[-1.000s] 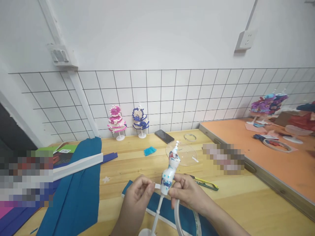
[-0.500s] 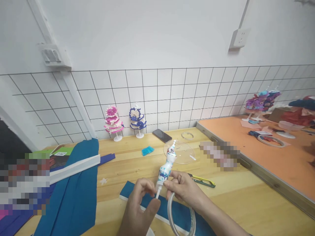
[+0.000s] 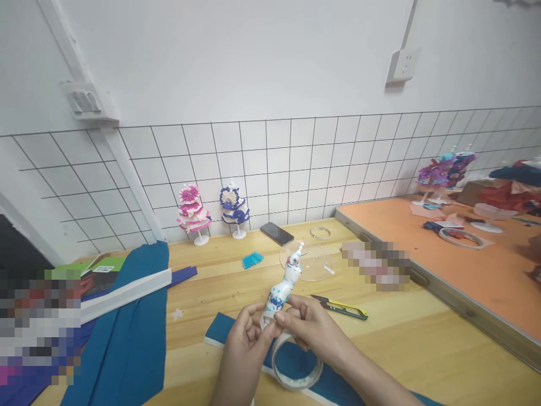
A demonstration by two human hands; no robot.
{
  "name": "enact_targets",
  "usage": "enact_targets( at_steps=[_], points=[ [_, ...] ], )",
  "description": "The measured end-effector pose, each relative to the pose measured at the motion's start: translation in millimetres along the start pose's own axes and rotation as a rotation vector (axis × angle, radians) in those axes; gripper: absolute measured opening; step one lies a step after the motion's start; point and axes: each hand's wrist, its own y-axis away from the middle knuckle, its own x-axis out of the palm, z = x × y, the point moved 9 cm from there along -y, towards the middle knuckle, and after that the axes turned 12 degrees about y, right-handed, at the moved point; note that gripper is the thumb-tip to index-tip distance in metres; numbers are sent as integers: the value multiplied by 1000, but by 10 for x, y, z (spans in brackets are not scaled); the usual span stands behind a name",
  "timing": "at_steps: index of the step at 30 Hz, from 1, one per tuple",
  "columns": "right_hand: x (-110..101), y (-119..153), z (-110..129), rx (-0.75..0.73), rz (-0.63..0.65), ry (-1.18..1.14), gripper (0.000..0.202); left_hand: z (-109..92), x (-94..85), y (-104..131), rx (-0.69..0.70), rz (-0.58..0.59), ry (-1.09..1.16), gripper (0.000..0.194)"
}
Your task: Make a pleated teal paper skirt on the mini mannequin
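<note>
A small white dress-form figure (image 3: 291, 275) with blue flecks and a beaded tip leans to the right between my hands. My left hand (image 3: 247, 344) is closed at its lower end, where a strip of pale tape shows around the base. My right hand (image 3: 316, 330) pinches the figure's lower side and the tape. From its fingers hangs a roll of tape (image 3: 296, 384), above teal pleated fabric (image 3: 222, 326) with a white edge. The figure's stem is hidden by my fingers. Thread snips (image 3: 344, 309) with yellow and green handles lie just beyond my right hand.
Pink (image 3: 193, 208) and blue (image 3: 234, 207) dressed figures stand by the wall. Around the table lie a phone (image 3: 276, 233), a clear disc (image 3: 306, 272), a teal pleated piece (image 3: 252, 260) and a large teal cloth (image 3: 127, 332). An orange table (image 3: 380, 225) adjoins at right.
My left hand has closed in on the figure's base, covering the stem. A tape strip now shows there. The roll has swung left and turned more face-on.
</note>
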Motion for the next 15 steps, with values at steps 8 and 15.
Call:
enact_targets(
  at_steps=[8,15],
  points=[
    [63,13,-14,18,39,-14,46,-34,-97,-31,25,-68,7,45],
    [69,20,-65,71,-6,5,45,-37,-118,-38,-7,-20,-105,45]
  ],
)
